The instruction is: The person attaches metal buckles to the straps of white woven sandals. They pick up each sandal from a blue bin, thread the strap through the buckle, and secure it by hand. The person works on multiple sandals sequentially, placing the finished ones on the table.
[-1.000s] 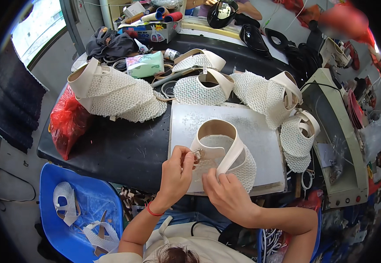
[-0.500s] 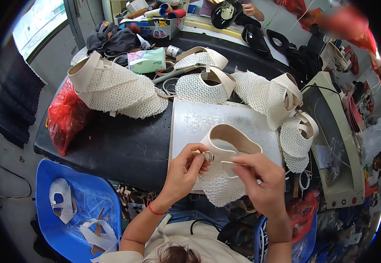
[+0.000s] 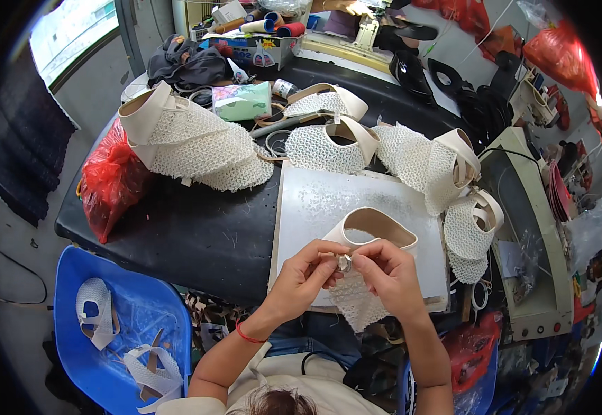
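In front of me is a cream shoe upper (image 3: 358, 304) with a woven mesh front and a smooth ankle band with a beige lining. My left hand (image 3: 306, 273) is closed, pinching a small metal buckle (image 3: 344, 263) on the upper from its left side. Against the buckle's right side my right hand (image 3: 388, 272) is closed too, thumb and forefinger pressed together on the strap there. Fingers cover most of the strap. Under the upper lies a pale board (image 3: 315, 200) on the black table.
Similar stacked uppers (image 3: 204, 149) stand at the back left, with more uppers (image 3: 332, 149) behind the board and at its right. A red plastic bag (image 3: 111, 183) sits at the left edge. Below is a blue bin (image 3: 73, 346) holding cut pieces. A co-worker's hand (image 3: 353, 8) shows at the far side.
My right hand has moved left with the thin strap and now meets my left hand at the buckle. Across the table, the co-worker's black piece has moved away from where it was held up.
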{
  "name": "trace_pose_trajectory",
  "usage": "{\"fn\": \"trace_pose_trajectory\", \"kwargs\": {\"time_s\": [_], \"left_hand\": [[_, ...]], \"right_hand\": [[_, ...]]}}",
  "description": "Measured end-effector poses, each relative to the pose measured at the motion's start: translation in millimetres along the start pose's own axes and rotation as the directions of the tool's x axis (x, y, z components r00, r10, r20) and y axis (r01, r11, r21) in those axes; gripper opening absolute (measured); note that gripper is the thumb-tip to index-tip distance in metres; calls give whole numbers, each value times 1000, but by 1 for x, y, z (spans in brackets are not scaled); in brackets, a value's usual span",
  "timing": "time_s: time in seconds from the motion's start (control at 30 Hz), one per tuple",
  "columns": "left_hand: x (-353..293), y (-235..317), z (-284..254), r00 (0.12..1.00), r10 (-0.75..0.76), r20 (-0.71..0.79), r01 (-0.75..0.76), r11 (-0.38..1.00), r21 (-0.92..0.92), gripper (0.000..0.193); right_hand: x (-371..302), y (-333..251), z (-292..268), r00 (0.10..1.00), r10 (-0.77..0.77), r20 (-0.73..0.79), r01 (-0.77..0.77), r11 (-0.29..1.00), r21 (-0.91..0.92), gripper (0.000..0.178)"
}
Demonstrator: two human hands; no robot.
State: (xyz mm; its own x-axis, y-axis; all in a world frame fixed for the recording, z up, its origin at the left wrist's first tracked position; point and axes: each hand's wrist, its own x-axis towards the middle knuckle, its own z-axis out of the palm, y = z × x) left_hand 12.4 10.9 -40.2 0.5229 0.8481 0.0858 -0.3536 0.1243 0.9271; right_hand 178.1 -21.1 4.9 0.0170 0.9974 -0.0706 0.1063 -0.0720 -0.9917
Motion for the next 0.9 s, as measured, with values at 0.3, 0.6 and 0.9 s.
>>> {"fn": "trace_pose_trajectory", "kwargs": {"time_s": [0.3, 0.6, 0.9], "left_hand": [[0, 1, -2, 998, -58, 35, 56, 996, 66, 23], [-3, 24, 13, 998, -37, 49, 43, 992, -119, 29], [-11, 31, 38, 996, -10, -84, 17, 997, 80, 33]], "right_hand": [[-5, -3, 1, 984, -165, 73, 174, 973, -150, 13], [-21, -15, 12, 688, -725, 28, 534, 480, -696, 32], [-25, -21, 6, 614, -772, 167, 577, 295, -761, 29]]}}
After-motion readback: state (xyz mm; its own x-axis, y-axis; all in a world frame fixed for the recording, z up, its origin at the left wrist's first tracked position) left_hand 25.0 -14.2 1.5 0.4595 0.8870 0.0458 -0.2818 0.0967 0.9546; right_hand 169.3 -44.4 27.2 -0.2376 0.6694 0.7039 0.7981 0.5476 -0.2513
